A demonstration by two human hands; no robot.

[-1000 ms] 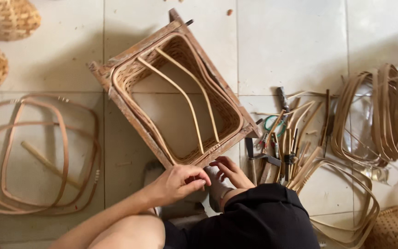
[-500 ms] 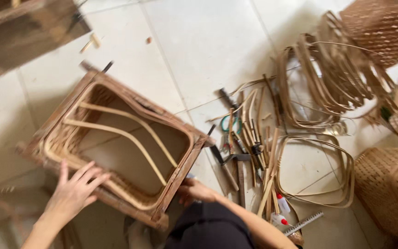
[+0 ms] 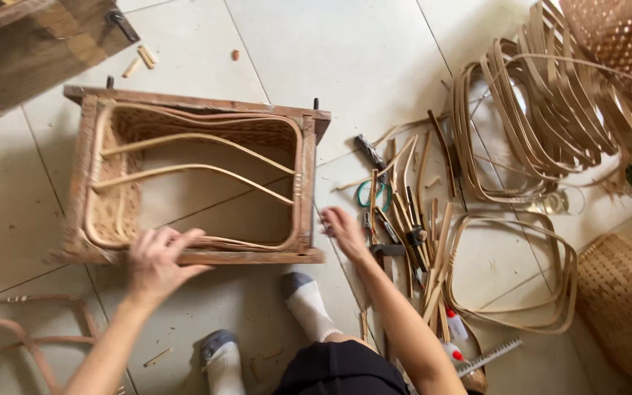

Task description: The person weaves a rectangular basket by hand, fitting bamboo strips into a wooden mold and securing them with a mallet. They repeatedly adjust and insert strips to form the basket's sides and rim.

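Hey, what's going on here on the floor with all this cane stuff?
A person sits on a tiled floor, working on a rectangular wooden frame with bent cane hoops and woven cane inside it. The left hand rests flat on the frame's near edge. The right hand reaches, fingers spread, toward a pile of hand tools and cane strips beside the frame, holding nothing. Bent cane loops and woven baskets lie to the right.

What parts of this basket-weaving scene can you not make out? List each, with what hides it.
Head view:
- Left hand: fingertips lie over the wooden frame rail; grip unclear.
- Right hand: blurred, so contact with the tool pile cannot be told.
- Woven basket: cut off by the right edge.
- Bent cane hoops: cut off by the left edge.
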